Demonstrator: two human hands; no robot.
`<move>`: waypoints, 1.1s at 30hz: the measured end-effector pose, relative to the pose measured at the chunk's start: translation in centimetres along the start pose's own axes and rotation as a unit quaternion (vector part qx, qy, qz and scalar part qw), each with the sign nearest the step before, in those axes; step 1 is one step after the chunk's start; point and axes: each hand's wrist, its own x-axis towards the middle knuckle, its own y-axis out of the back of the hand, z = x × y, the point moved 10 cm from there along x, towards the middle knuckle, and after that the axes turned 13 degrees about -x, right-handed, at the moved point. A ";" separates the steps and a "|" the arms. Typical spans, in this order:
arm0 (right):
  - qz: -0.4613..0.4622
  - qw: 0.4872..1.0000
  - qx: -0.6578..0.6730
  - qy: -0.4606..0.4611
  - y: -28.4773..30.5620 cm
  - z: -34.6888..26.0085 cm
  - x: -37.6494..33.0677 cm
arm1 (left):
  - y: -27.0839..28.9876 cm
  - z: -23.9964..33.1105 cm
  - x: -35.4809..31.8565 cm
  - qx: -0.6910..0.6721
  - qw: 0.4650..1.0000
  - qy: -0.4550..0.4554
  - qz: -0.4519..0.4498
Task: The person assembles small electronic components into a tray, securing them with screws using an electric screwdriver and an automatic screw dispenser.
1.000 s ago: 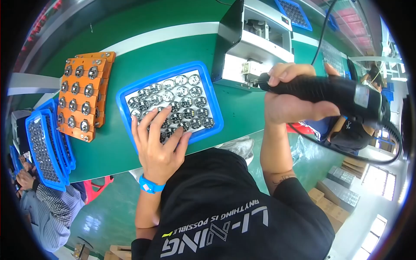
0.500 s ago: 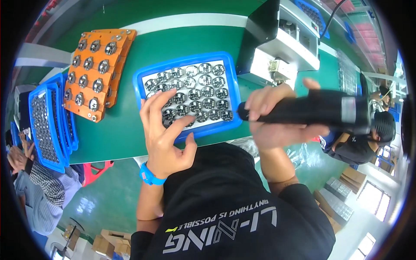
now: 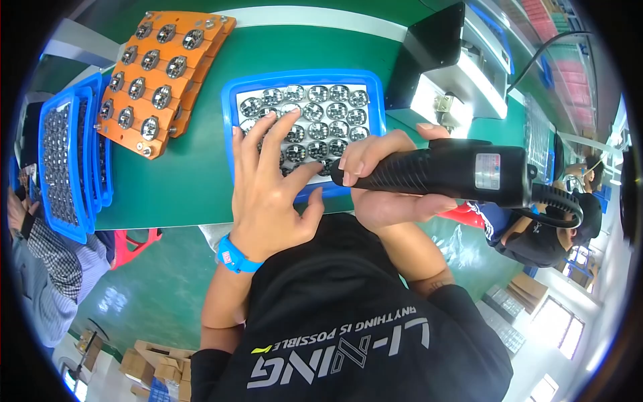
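Note:
A blue tray [image 3: 305, 75] with a white insert holds rows of small round circuit boards [image 3: 339, 92]. Over its left part is my left hand [image 3: 271, 194], fingers spread and resting among the boards, with nothing gripped; it covers several of them. My right hand [image 3: 382, 209] is wrapped around a black corded hand tool [image 3: 462, 173] with a ribbed grip, lying nearly level. The tool's narrow end is at the near right part of the tray, close to my left fingertips. Whether it touches a board I cannot tell.
An orange fixture plate [image 3: 143, 107] carrying round boards sits at the far left. Beside it, blue trays [image 3: 82, 228] of boards are stacked. A black-and-white machine [image 3: 418, 57] stands at the far right. Other people are at both sides, one in a checked sleeve [image 3: 57, 254].
My right hand has carried the black tool left, from beyond the tray's right edge to over its near right part. The view has shifted slightly. My left hand stays on the boards.

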 end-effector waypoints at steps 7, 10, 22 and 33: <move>-0.053 0.985 -0.149 -0.067 -1.3 -0.3 0.0 | -0.5 0.0 0.0 0.010 1.000 -0.003 0.025; -0.128 0.983 -0.113 -0.071 -2.6 1.0 -0.3 | -0.2 0.2 0.2 0.021 0.999 -0.001 0.031; -0.099 0.987 -0.093 -0.089 -1.4 1.7 -0.1 | -0.1 1.2 1.6 0.016 1.000 -0.014 0.011; 0.219 0.952 -0.189 0.099 11.0 -10.2 10.0 | 4.5 -0.8 8.5 -0.030 0.998 -0.053 0.035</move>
